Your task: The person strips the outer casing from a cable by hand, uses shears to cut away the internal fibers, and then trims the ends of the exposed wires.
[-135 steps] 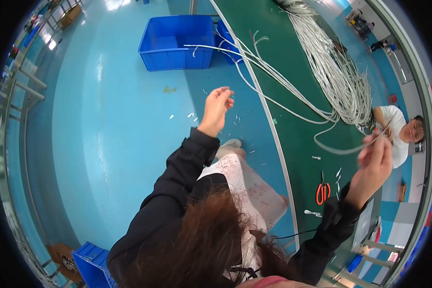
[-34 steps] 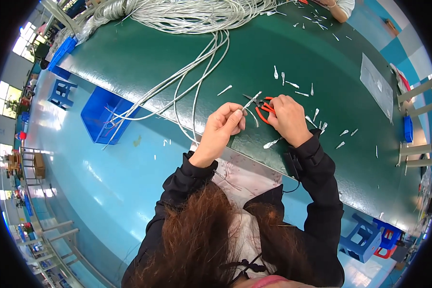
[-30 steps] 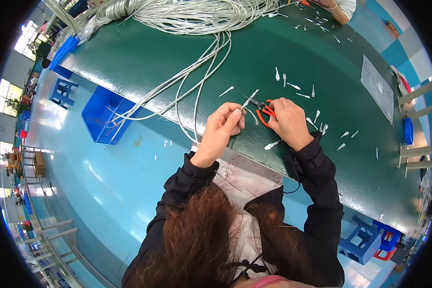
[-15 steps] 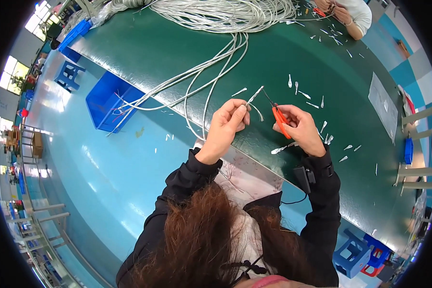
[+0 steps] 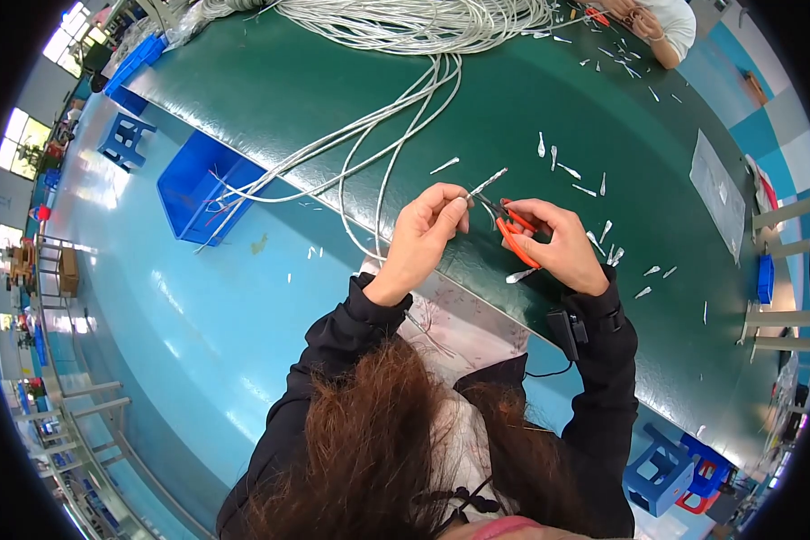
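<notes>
My left hand (image 5: 427, 229) pinches a grey-white cable close to its stripped end, with thumb and forefinger pressed together. The cable end (image 5: 491, 182) sticks out past the fingertips as a whitish foil-like strip pointing up and right, and a thin loose strand bends down beside it. In my right hand (image 5: 562, 245) are wire cutters (image 5: 518, 247) with orange handles, spread apart. Their dark jaws touch or lie right by the base of the stripped end; whether they close on it I cannot tell. A whitish scrap (image 5: 519, 275) lies below the cutters.
Several cables (image 5: 360, 139) run from a large coil (image 5: 405, 27) across the green table (image 5: 279, 81) and over its edge, toward a blue bin (image 5: 184, 193). Whitish scraps (image 5: 585, 190) are scattered at right, near a clear plastic bag (image 5: 720, 193). Another person's hands (image 5: 643, 20) work at the far right.
The cutters have moved left to the base of the stripped cable end, and their handles have spread apart. The cable end has tilted farther right. My left hand has hardly moved.
</notes>
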Demonstrator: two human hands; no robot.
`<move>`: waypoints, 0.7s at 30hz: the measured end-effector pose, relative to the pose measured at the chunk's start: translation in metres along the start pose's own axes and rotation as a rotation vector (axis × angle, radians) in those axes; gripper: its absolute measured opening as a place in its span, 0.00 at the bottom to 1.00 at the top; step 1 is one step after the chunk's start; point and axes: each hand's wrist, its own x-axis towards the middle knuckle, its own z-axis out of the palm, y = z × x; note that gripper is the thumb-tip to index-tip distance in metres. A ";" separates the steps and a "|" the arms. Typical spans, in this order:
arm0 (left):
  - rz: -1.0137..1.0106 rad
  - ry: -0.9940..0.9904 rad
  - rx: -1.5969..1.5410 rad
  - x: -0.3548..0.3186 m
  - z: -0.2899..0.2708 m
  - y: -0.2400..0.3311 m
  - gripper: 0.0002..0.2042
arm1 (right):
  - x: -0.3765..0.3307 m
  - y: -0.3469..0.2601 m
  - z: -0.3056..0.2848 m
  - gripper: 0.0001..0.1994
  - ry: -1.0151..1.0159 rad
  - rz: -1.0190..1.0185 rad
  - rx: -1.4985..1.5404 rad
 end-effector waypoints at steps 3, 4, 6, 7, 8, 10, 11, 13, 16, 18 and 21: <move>0.019 -0.002 0.059 -0.001 0.001 0.001 0.07 | -0.001 -0.007 0.001 0.17 0.062 -0.042 -0.072; 0.030 -0.002 0.085 -0.002 0.001 0.001 0.07 | -0.001 -0.008 0.002 0.17 0.061 -0.041 -0.072; 0.050 -0.001 0.137 -0.002 0.001 0.002 0.07 | 0.000 -0.010 0.002 0.17 0.101 -0.109 -0.216; 0.049 0.001 0.137 -0.003 0.000 0.002 0.07 | 0.000 -0.010 0.002 0.17 0.120 -0.144 -0.288; 0.049 -0.003 0.168 -0.003 0.001 0.002 0.07 | -0.001 -0.009 0.002 0.17 0.121 -0.142 -0.288; 0.051 -0.009 0.231 -0.003 0.001 0.003 0.06 | -0.001 -0.008 0.002 0.17 0.138 -0.152 -0.292; 0.051 -0.010 0.231 -0.003 0.001 0.002 0.06 | -0.001 -0.008 0.002 0.17 0.146 -0.157 -0.294; 0.096 0.003 0.304 -0.003 0.000 0.000 0.06 | -0.002 -0.009 0.002 0.17 0.155 -0.169 -0.314; 0.131 0.013 0.392 -0.004 0.001 0.004 0.06 | -0.002 -0.010 0.002 0.17 0.173 -0.194 -0.354; 0.156 0.021 0.496 -0.005 0.002 0.008 0.06 | -0.002 -0.012 0.003 0.17 0.215 -0.263 -0.448; 0.122 -0.009 0.383 -0.005 -0.001 0.005 0.06 | 0.000 -0.010 0.003 0.16 0.198 -0.260 -0.427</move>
